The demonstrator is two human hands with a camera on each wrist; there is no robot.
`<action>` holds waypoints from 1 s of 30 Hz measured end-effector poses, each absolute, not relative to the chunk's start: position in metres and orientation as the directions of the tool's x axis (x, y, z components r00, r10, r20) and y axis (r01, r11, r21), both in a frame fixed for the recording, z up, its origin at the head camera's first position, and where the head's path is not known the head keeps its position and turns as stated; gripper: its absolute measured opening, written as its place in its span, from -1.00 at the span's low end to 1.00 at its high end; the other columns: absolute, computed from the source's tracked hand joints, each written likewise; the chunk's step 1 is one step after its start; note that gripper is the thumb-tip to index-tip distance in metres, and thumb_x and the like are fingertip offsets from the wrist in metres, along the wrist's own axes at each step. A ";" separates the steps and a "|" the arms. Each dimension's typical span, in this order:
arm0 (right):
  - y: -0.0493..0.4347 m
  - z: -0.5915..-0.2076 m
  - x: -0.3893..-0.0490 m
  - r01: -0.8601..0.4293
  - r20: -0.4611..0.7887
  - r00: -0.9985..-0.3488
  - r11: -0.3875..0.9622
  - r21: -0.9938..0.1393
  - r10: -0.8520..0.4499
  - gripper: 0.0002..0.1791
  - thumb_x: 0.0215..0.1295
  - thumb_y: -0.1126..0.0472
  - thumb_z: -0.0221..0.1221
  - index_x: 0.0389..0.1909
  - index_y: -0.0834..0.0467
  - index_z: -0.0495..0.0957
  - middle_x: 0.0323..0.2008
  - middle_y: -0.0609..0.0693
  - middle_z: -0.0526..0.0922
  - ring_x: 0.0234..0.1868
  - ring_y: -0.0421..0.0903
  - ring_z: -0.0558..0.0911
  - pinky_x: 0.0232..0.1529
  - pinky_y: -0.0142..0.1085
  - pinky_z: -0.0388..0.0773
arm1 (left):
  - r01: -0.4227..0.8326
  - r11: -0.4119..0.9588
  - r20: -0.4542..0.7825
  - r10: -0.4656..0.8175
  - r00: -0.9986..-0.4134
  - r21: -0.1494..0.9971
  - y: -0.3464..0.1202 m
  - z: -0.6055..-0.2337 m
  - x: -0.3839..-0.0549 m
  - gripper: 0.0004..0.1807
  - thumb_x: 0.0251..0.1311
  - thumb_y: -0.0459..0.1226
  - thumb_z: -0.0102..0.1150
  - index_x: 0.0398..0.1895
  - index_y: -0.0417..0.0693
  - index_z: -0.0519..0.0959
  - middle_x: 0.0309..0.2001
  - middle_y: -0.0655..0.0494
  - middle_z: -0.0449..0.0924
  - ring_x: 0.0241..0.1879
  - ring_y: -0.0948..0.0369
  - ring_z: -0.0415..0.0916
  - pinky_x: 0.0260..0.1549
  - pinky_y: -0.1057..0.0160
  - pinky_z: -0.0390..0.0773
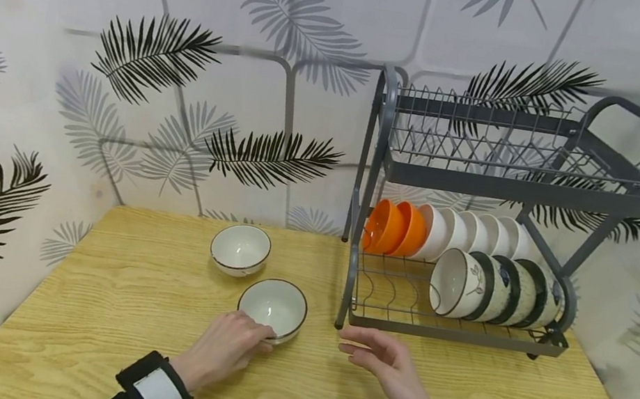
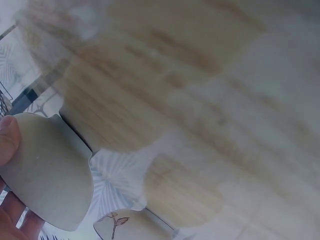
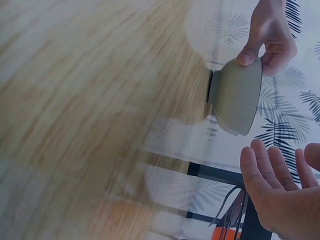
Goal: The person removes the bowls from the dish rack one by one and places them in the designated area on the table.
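Observation:
My left hand pinches the near rim of a white bowl with a dark brown edge, standing on the wooden table. Seen from the right wrist, the left thumb presses the outside of this bowl while the fingers curl over its rim. A second, similar bowl sits behind it to the left; the left wrist view shows a leaf drawing on this bowl. My right hand hovers in front of the dish rack's left corner, holding nothing, its fingers spread loosely.
A grey two-tier dish rack stands at the back right. On its lower tier are orange bowls, a row of white bowls and several patterned bowls in front. A leaf-patterned wall closes off the table's back.

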State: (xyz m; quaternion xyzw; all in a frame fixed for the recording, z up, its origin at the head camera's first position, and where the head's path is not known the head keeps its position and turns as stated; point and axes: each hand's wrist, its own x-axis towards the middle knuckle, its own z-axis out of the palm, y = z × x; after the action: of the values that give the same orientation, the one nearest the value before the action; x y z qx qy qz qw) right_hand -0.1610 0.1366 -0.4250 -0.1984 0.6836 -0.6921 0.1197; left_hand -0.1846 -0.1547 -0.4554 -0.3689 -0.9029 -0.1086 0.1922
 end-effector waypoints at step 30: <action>0.142 -0.426 -0.160 -0.139 0.126 -0.896 -0.001 -0.990 -0.425 -0.59 0.38 0.36 0.04 0.19 0.46 0.38 0.17 0.35 0.46 0.12 0.24 0.49 0.15 0.08 0.44 | 0.572 0.820 0.686 0.418 -0.596 -0.004 -0.198 -0.416 -0.250 -0.91 0.00 -0.35 0.39 -0.44 -0.14 0.65 -0.60 0.03 0.67 -0.57 0.11 0.61 -0.49 -0.01 0.66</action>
State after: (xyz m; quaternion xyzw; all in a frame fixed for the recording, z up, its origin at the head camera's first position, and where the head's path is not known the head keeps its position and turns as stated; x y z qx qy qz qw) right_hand -0.1600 0.1420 -0.4257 -0.2018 0.6990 -0.6779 0.1054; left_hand -0.2505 -0.1985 -0.4157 -0.2791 -0.8866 -0.1089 0.3523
